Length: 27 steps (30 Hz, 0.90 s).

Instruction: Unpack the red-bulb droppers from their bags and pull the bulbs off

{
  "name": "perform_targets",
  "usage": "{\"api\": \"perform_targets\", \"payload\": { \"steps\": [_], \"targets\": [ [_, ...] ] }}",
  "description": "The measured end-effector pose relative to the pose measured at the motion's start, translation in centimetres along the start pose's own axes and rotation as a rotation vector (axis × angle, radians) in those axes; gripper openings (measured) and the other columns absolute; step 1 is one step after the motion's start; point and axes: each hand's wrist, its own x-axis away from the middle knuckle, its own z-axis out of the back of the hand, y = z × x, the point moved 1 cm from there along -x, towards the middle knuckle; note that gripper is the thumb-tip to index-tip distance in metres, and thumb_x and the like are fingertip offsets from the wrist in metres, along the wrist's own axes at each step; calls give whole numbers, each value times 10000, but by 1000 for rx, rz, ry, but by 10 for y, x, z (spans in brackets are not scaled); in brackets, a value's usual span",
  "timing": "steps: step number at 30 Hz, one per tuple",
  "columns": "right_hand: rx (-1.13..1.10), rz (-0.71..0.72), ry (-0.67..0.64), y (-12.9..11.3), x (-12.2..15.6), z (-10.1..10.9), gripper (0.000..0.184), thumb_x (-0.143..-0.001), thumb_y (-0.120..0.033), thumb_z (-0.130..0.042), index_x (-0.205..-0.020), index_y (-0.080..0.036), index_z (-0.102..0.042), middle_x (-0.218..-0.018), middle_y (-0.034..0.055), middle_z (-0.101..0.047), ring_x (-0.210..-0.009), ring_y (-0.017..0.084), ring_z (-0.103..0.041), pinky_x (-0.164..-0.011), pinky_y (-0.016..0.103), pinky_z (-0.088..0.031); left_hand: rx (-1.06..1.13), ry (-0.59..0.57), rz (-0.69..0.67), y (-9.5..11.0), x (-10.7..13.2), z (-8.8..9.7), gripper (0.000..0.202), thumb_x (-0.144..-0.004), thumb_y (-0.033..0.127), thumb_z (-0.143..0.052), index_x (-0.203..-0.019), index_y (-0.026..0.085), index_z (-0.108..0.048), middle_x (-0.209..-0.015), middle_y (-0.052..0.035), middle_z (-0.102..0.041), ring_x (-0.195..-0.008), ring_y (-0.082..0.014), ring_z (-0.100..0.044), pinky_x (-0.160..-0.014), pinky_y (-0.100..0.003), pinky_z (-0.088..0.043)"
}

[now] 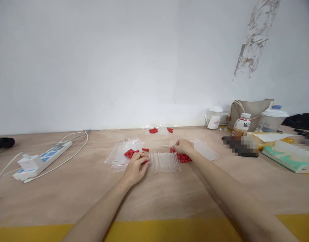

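Observation:
A row of clear thin glass tubes (166, 162) lies side by side on the table. At its left end is my left hand (135, 169), fingers closed around a red rubber bulb (145, 162) that they partly hide. Beyond the row, my right hand (183, 147) pinches a thin pale tube (166, 146) whose narrow end points left. Loose red rubber bulbs (131, 153) lie on clear plastic bags (118, 156) behind my left hand. More red bulbs (184, 158) sit below my right hand, beside other clear bags (205, 151).
Small red piles (153, 130) lie by the wall. A power strip (44, 159) with a white cable is on the left. To the right stand a lidded cup (214, 117), a drink bottle (241, 125), a grey bag (255, 109), a plastic tub (272, 119) and a green-white box (290, 156).

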Motion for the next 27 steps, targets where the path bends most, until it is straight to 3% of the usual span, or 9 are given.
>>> {"api": "perform_targets", "payload": {
  "steps": [4, 6, 8, 11, 14, 18, 27],
  "targets": [
    [-49, 145, 144, -6, 35, 4, 197, -785, -376, -468, -773, -246, -615, -865, 6, -648, -897, 170, -531, -770, 310, -293, -44, 35, 20, 1, -1, 4, 273, -827, 236, -462, -1086, 217, -547, -974, -65, -553, -928, -191, -485, -826, -364, -399],
    [-136, 378, 253, -7, 62, -2, 182, -799, -354, -476, -762, -218, -591, -850, 9, -635, -853, 160, -521, -773, 307, -279, -88, 36, 9, 3, -1, 5, 331, -837, 254, -452, -1165, 226, -495, -1035, -68, -547, -972, -197, -469, -848, -370, -374],
    [-181, 539, 294, -5, 87, -13, 162, -806, -340, -488, -769, -208, -575, -841, 9, -621, -840, 155, -505, -773, 305, -267, -138, 8, -27, 8, 0, 3, 308, -849, 260, -436, -1146, 242, -517, -1047, -61, -558, -994, -203, -458, -843, -374, -352],
    [-208, 622, 316, -3, 110, -27, 149, -821, -310, -483, -759, -195, -556, -783, 10, -605, -781, 148, -486, -746, 299, -264, -178, -72, -123, 20, 6, -4, 238, -850, 269, -440, -1034, 263, -591, -963, -42, -605, -931, -195, -479, -810, -376, -325],
    [-179, 686, 347, -3, 116, -34, 148, -825, -300, -481, -760, -187, -552, -763, 16, -597, -768, 148, -470, -731, 297, -256, -195, -109, -212, 33, 12, -11, 209, -846, 267, -447, -971, 253, -614, -815, -34, -626, -794, -172, -486, -779, -377, -310],
    [-117, 784, 341, -4, 114, -35, 186, -823, -330, -489, -738, -185, -567, -719, 17, -593, -750, 145, -461, -716, 297, -238, -239, -116, -223, 41, 15, -13, 207, -839, 210, -426, -830, 227, -633, -680, -39, -600, -713, -173, -452, -719, -374, -307],
    [-105, 829, 291, -2, 116, -34, 241, -855, -298, -424, -696, -176, -556, -676, 8, -572, -721, 134, -437, -755, 326, -207, -224, -123, -208, 40, 16, -9, 188, -801, 160, -450, -790, 223, -628, -654, -29, -590, -719, -181, -440, -734, -386, -294]
  ]
}}
